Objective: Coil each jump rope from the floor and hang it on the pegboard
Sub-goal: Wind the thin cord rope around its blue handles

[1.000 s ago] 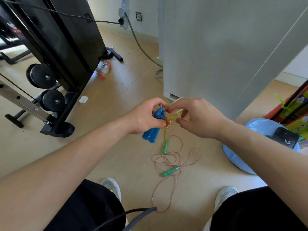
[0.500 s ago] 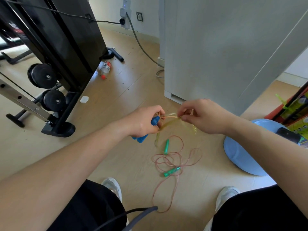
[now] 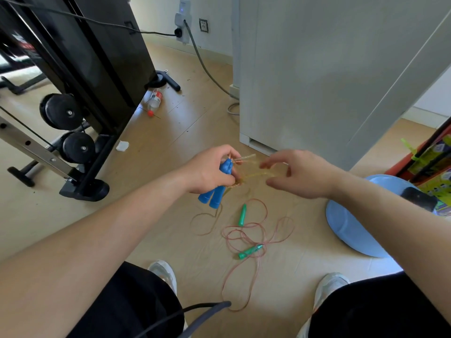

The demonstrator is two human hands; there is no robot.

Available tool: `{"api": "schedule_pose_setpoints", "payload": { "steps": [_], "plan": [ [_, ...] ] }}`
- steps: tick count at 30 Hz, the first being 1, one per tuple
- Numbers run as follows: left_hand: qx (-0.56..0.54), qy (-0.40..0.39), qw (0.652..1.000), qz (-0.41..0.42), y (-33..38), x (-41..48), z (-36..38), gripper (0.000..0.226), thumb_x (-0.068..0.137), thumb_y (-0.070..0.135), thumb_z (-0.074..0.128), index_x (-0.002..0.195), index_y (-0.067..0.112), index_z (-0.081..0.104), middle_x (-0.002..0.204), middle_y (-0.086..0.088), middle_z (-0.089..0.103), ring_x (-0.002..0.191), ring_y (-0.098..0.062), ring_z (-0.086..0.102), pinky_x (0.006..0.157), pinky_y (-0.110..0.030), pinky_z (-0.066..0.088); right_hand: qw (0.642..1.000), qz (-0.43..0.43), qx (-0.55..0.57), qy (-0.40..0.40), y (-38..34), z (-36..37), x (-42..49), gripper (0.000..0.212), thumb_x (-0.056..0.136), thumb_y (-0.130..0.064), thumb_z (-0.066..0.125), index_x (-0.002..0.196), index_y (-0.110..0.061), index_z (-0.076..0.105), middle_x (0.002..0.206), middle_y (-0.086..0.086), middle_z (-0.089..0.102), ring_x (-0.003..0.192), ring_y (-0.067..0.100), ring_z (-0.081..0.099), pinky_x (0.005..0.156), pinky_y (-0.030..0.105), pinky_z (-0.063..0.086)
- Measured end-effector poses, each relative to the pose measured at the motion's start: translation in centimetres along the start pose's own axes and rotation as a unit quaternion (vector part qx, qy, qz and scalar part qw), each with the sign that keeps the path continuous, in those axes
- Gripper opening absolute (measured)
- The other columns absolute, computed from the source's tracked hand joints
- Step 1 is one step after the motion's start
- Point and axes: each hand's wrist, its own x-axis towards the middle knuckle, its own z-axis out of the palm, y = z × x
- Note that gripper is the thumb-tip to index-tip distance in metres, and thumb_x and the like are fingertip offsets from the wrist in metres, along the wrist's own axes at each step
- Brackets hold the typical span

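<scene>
As the scene is read from the left, a black exercise machine [image 3: 80, 76] is noted standing on the wooden floor [image 3: 170, 132], with a small bottle [image 3: 155, 100] lying beside its base. Near centre, the left hand [image 3: 207, 173] is held above the floor. Its fingers are curled round two blue handles [image 3: 217, 191], gripped side by side with their free ends pointing down, and loops of yellow cord [image 3: 256, 173] are gathered at the same grip. Below, on the floor, a second jump rope is recorded: a pink cord [image 3: 246, 234] in a loose tangle with two green handles [image 3: 242, 215], well apart from both hands. The yellow loops reach rightward to the right hand [image 3: 302, 175], whose fingers are spread and only slightly bent; contact with the cord cannot be told. Further right, a white cabinet [image 3: 317, 69] and a pale blue basin [image 3: 346, 230] are seen.
</scene>
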Motion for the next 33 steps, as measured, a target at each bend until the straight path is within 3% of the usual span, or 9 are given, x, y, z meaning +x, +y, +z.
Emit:
{"api": "schedule_pose_setpoints", "payload": {
  "steps": [3,8,11,14,21,24,26,29,33],
  "plan": [
    [-0.006,0.006,1.000,0.013,0.4,0.1,0.5,0.042,0.083,0.004,0.073,0.117,0.024,0.058,0.089,0.009,0.072,0.083,-0.007,0.070,0.083,-0.027,0.056,0.999,-0.023,0.032,0.009,-1.8,1.1,0.3,0.043,0.088,-0.044,0.066,0.129,-0.032,0.060,0.117,-0.016,0.062,0.070,-0.015,0.046,0.076,0.018,0.034],
    [-0.025,0.019,0.999,0.025,0.4,0.3,0.9,0.040,0.083,0.006,0.076,0.116,0.022,0.059,0.091,0.005,0.071,0.077,-0.002,0.068,0.077,-0.022,0.055,0.995,0.007,0.101,0.005,-2.3,2.7,0.5,0.032,0.090,-0.036,0.067,0.116,-0.027,0.051,0.097,-0.010,0.068,0.090,0.015,0.062,0.077,0.030,0.047],
    [0.004,0.015,1.000,0.023,0.0,0.4,1.1,0.040,0.084,0.007,0.073,0.116,0.026,0.058,0.092,0.004,0.072,0.086,-0.011,0.069,0.086,-0.033,0.056,0.997,-0.008,0.073,0.036,-2.0,2.5,0.8,0.005,0.097,-0.030,0.056,0.102,-0.030,0.058,0.075,-0.015,0.062,0.076,0.008,0.058,0.067,0.023,0.043],
    [0.060,0.006,0.998,0.020,-0.4,0.4,1.1,0.041,0.086,0.010,0.069,0.119,0.029,0.054,0.097,0.010,0.073,0.094,-0.015,0.068,0.093,-0.040,0.054,0.993,-0.011,0.097,0.067,-1.4,1.1,0.8,0.012,0.096,-0.024,0.056,0.090,-0.031,0.064,0.069,-0.014,0.060,0.068,0.001,0.055,0.063,0.017,0.040],
    [0.073,0.020,0.997,-0.017,-1.2,0.7,-0.1,0.042,0.087,0.009,0.067,0.123,0.026,0.054,0.100,0.011,0.071,0.098,-0.012,0.067,0.097,-0.039,0.052,0.965,0.040,0.224,0.131,1.6,0.0,0.6,0.012,0.098,-0.017,0.055,0.093,-0.021,0.066,0.073,-0.007,0.066,0.051,-0.002,0.049,0.060,0.026,0.040],
    [0.041,0.024,0.999,-0.018,-1.0,0.7,-0.3,0.043,0.086,0.009,0.071,0.122,0.025,0.055,0.095,0.011,0.072,0.093,-0.010,0.068,0.094,-0.034,0.054,0.976,0.071,0.187,0.081,1.8,-0.2,0.4,0.015,0.093,-0.016,0.056,0.087,-0.024,0.068,0.077,-0.008,0.071,0.062,-0.002,0.056,0.063,0.025,0.041],
    [0.026,0.016,0.999,-0.014,-0.8,0.6,-0.2,0.042,0.086,0.011,0.073,0.121,0.025,0.055,0.094,0.009,0.072,0.090,-0.009,0.069,0.088,-0.029,0.054,0.990,0.082,0.115,-0.017,1.7,-0.4,0.4,0.014,0.089,-0.018,0.056,0.088,-0.025,0.068,0.077,-0.011,0.073,0.077,0.005,0.062,0.067,0.024,0.042],
    [0.026,0.003,1.000,-0.001,-0.2,0.3,0.1,0.040,0.087,0.011,0.071,0.121,0.026,0.054,0.094,0.008,0.072,0.088,-0.009,0.068,0.083,-0.024,0.052,0.985,0.076,0.058,-0.142,0.9,0.4,0.3,0.018,0.087,-0.023,0.061,0.105,-0.025,0.066,0.078,-0.012,0.072,0.069,0.004,0.059,0.062,0.022,0.042],
    [0.062,-0.017,0.998,0.026,0.3,0.0,1.1,0.038,0.087,0.015,0.071,0.118,0.030,0.054,0.094,0.008,0.070,0.088,-0.014,0.068,0.083,-0.031,0.055,0.985,0.055,0.117,-0.112,-0.6,1.8,0.7,0.019,0.088,-0.034,0.065,0.105,-0.026,0.064,0.083,-0.006,0.067,0.057,0.011,0.058,0.054,0.023,0.046]
  ]
}}
